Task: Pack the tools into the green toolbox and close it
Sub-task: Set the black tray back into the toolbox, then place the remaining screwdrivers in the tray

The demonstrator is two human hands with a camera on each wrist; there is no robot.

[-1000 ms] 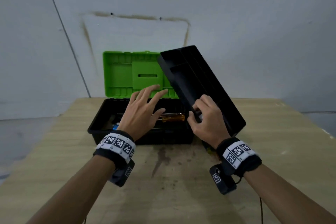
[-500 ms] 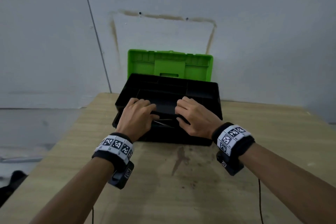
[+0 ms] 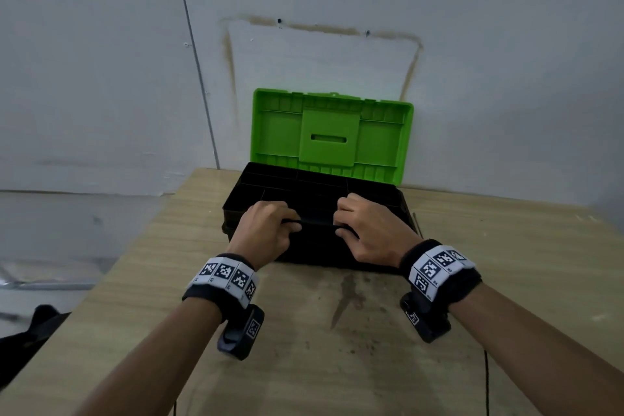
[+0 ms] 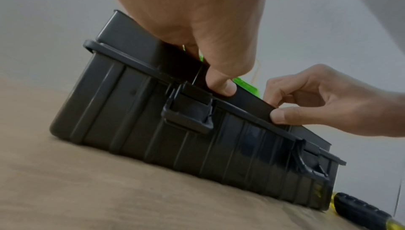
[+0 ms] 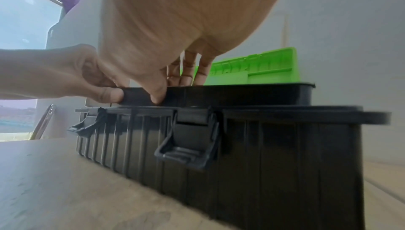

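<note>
The toolbox's black base [image 3: 337,257] stands on the wooden table with its green lid [image 3: 332,132] open and upright against the wall. A black divided tray [image 3: 304,186] lies level in the top of the base, its wall showing above the rim [image 5: 241,93]. My left hand [image 3: 290,224] and right hand [image 3: 341,224] each pinch the tray's front wall, thumbs outside [image 4: 221,84] [image 5: 157,95]. Both front latches [image 5: 190,143] hang loose. A screwdriver with a black and yellow handle [image 4: 361,214] lies on the table by the base's right end. The tray hides what is in the box.
The table [image 3: 337,348] has a dark stain [image 3: 347,297] in front of the box. Its left edge drops to a grey floor, where a black bag [image 3: 30,331] lies. The white wall stands right behind the lid.
A second ago my right hand held the tray tilted up over the open box and my left hand hovered open. The tray now lies flat in the base with both hands on its front wall.
</note>
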